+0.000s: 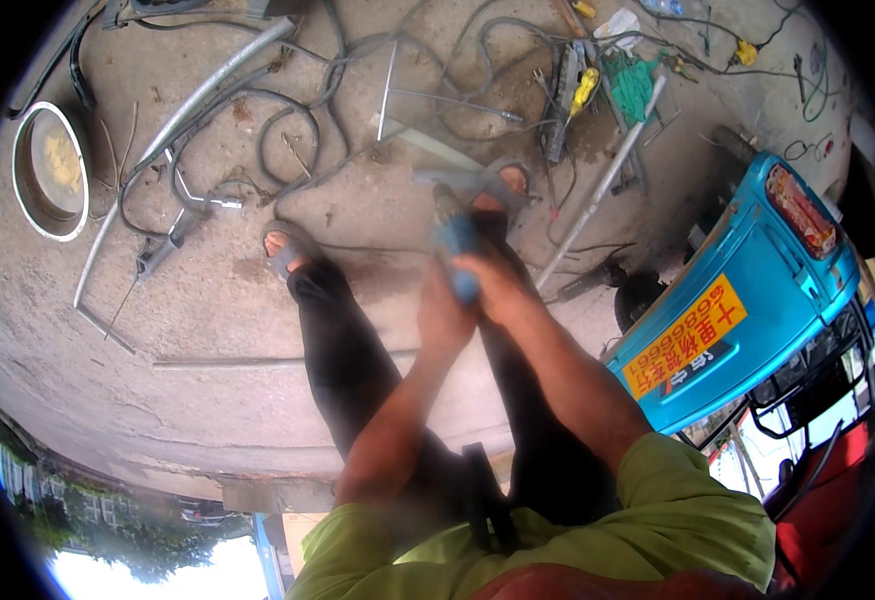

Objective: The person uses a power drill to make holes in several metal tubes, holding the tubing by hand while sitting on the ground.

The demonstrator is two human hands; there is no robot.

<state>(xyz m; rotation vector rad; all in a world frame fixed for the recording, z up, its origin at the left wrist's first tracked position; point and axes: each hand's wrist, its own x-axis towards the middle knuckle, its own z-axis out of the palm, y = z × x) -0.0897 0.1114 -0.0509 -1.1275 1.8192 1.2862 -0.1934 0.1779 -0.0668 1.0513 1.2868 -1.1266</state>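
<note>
Both my hands are together in front of my legs, closed around a blue hand-held power tool [457, 238] with a dark front end. My left hand [444, 312] wraps the lower part of its body from the left. From the right, my right hand [495, 285] grips it a little higher. The tool's dark end points away from me, close to my right foot. Motion blur hides its exact kind and its tip. A pale flat strip [428, 146] lies just beyond it, running toward my right sandal [506, 184].
Dark cables [333, 90] loop across the concrete floor. A long bent metal tube [190, 105] and a round metal rim [85, 190] lie left. On the right are a metal bar [603, 185], a yellow-handled screwdriver [584, 92], a green cloth [633, 85] and a blue vehicle body [728, 320].
</note>
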